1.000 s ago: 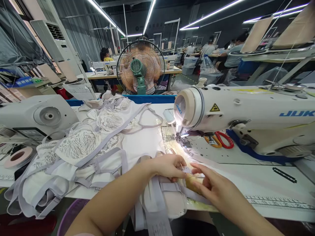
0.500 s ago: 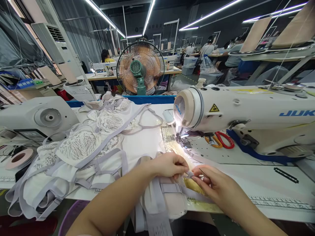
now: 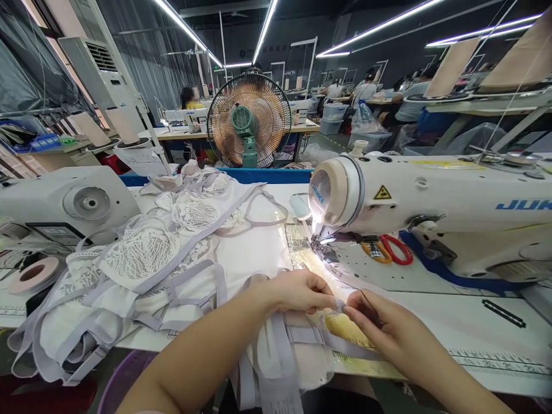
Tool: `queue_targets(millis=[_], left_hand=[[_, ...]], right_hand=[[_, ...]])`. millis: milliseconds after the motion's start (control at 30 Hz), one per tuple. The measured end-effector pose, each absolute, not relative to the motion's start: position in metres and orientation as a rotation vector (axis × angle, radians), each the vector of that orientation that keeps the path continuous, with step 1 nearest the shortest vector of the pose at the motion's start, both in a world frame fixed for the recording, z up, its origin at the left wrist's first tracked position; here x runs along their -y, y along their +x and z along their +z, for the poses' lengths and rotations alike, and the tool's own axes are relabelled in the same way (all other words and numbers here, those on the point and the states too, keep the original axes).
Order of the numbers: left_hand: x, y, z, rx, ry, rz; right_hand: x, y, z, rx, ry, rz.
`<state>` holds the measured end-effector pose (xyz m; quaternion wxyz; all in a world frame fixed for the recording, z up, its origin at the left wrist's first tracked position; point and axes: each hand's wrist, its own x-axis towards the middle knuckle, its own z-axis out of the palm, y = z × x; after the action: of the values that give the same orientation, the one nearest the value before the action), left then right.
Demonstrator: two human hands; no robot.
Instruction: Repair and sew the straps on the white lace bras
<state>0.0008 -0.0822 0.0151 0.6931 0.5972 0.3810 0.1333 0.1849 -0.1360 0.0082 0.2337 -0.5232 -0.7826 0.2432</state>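
Just in front of the lit needle area of a white sewing machine (image 3: 448, 195), my left hand (image 3: 304, 292) pinches one end of a small piece of grey strap (image 3: 339, 306). The fingers of my right hand (image 3: 377, 316) are closed on the other side of that piece, close to my left fingertips. Below my hands, a grey strap with a slider (image 3: 306, 334) and pale fabric (image 3: 276, 356) hang over the table's front edge. To the left lies a pile of white lace bras with grey trim (image 3: 142, 253).
Red-handled scissors (image 3: 397, 250) rest under the machine arm. A black slotted strip (image 3: 503, 313) lies at the right. Another white machine (image 3: 81, 201) and a tape roll (image 3: 34, 276) are at the left; a fan (image 3: 248, 121) stands behind the table.
My two hands have shifted slightly to the right, and the fingertips are closer together around the small strap piece. The camera view has moved slightly.
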Motion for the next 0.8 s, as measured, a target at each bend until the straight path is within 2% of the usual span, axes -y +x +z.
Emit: queue_targets(millis=[533,800], left_hand=[[0.085,0.005,0.017,-0.993,1.545,0.312],[0.087,0.008,0.019,-1.001,1.282,0.374]], right_hand=[[0.129,0.180,0.008,2.296,-1.334,0.469],[0.128,0.188,-0.002,2.354,-1.123,0.336]])
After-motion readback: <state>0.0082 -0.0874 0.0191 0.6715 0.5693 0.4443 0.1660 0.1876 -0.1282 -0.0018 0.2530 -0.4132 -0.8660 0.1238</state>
